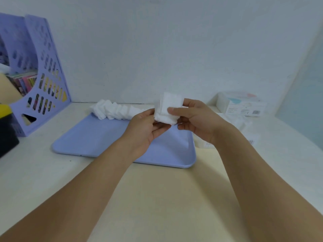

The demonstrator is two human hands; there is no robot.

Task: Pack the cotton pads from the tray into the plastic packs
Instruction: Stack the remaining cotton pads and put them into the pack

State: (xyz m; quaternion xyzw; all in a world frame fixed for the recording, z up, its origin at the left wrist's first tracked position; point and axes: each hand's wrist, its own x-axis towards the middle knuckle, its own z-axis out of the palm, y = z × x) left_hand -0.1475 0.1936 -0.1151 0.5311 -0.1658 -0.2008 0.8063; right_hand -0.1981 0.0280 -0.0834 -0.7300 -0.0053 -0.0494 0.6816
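A small stack of white cotton pads is held up above the lilac tray. My left hand grips the stack's lower left side, and my right hand pinches it from the right with thumb in front and fingers behind. A long row of loose cotton pads lies along the tray's far edge. A filled plastic pack of pads stands at the back right, and a flat clear plastic pack lies on the table right of the tray, partly hidden by my right wrist.
A purple file rack with books stands at the back left by the wall. A black and yellow object sits at the left edge. The cream table stretches toward me under my forearms.
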